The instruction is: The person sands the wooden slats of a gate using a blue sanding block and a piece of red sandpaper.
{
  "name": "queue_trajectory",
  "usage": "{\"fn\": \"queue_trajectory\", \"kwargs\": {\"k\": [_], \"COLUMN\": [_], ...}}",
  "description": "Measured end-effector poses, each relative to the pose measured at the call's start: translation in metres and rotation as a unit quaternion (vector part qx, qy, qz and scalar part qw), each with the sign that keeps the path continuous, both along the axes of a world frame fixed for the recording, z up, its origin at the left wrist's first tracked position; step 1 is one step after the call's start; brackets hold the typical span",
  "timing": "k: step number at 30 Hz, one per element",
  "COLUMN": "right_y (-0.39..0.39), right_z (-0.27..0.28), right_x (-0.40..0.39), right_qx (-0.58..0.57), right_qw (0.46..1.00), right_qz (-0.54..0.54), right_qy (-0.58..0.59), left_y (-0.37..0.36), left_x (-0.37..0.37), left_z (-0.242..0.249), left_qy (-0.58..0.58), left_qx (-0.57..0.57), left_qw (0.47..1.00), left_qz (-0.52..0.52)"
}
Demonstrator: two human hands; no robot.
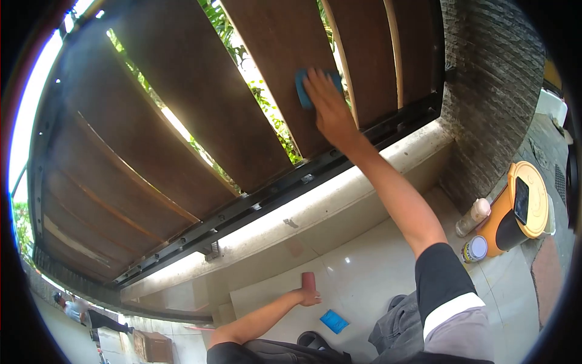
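Observation:
My right hand (pixel 332 109) reaches up to a brown wooden slat (pixel 285 54) of the panel. Its fingers lie over a blue pad (pixel 302 91), cloth or sponge, and hold it against the slat. Low down, my left hand (pixel 310 297) is closed round the lower end of a dull red cylinder (pixel 308 281), perhaps a rolled sheet. On the tiles near that hand lies a flat blue packet (pixel 334 321).
A black metal rail (pixel 260 205) runs under the slats, above a pale ledge (pixel 339 188). At right stand an orange bin (pixel 500 212) with a phone (pixel 521 200) on its lid, a can (pixel 474 249) and a bottle (pixel 473 218). Far left are a person (pixel 76 310) and a cardboard box (pixel 153 347).

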State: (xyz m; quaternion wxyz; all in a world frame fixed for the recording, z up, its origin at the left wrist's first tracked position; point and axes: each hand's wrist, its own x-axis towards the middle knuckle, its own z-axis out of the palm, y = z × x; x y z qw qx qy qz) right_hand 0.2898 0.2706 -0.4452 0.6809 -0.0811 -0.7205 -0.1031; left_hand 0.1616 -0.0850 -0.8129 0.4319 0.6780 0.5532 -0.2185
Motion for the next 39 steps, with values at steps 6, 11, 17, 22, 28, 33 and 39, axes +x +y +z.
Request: {"fn": "queue_trajectory", "kwargs": {"k": [6,11,17,22,28,33,39], "right_y": [-0.003,0.010,-0.006,-0.011,0.001,-0.004,0.005], "right_z": [-0.019,0.119,0.097,0.001,0.115,0.070,-0.005], "right_x": [0.005,-0.015,-0.018,-0.020,-0.022,-0.016,0.003], "right_qx": [-0.013,0.009,-0.040,-0.068,-0.049,-0.041,-0.004], "right_qw": [0.998,0.998,0.994,0.996,0.992,0.993,0.999], "right_qz": [0.007,0.012,0.023,0.024,0.008,-0.020,-0.045], "right_qy": [-0.062,0.061,0.102,0.050,0.119,0.110,0.002], "left_y": [0.003,0.002,0.010,0.006,-0.007,-0.002,0.008], "left_x": [0.000,-0.011,-0.008,0.004,0.000,-0.010,-0.012], "left_z": [0.006,-0.006,0.003,0.026,0.011,0.012,0.006], "left_qy": [-0.025,-0.028,-0.018,-0.030,-0.028,-0.045,-0.019], "left_qx": [0.008,-0.012,0.002,-0.003,-0.030,0.021,0.020], "left_qw": [0.999,0.999,1.000,0.999,0.999,0.999,1.000], "left_qz": [0.028,-0.011,0.009,0.027,-0.005,0.010,-0.001]}}
